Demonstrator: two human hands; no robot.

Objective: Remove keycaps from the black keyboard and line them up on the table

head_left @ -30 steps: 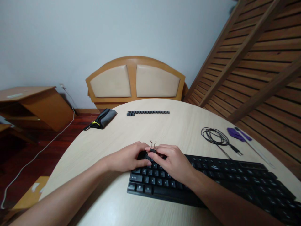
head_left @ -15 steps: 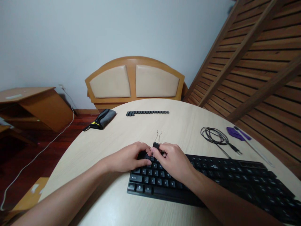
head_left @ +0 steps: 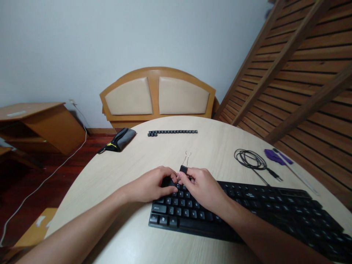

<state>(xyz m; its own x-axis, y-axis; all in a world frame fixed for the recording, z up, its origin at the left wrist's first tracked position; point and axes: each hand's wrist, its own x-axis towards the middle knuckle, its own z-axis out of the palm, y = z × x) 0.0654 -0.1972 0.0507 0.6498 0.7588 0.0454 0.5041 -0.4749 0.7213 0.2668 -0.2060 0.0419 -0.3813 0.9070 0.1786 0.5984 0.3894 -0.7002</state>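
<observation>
A black keyboard (head_left: 198, 223) lies at a slant across the near side of the table. My right hand (head_left: 202, 187) is closed over its upper left part, pinching a keycap puller (head_left: 183, 168) by its black handle. Two thin wires stick up from the handle, with nothing between their ends. My left hand (head_left: 150, 185) is bent around the keyboard's upper left corner, thumb on the keys and curled fingers near the back edge. Its fingertips meet the right thumb. What lies beneath the joined fingertips is hidden.
Removed keycaps (head_left: 176, 131) stand in a row at the far side of the round table (head_left: 110, 194). A dark pouch (head_left: 121, 140) lies at the left edge. To the right are a coiled USB cable (head_left: 251, 159), a purple cloth (head_left: 275, 157) and a thin white stick (head_left: 299, 174).
The keycap puller and the right fingertips have shifted very slightly to the right. Left hand and keyboard look the same.
</observation>
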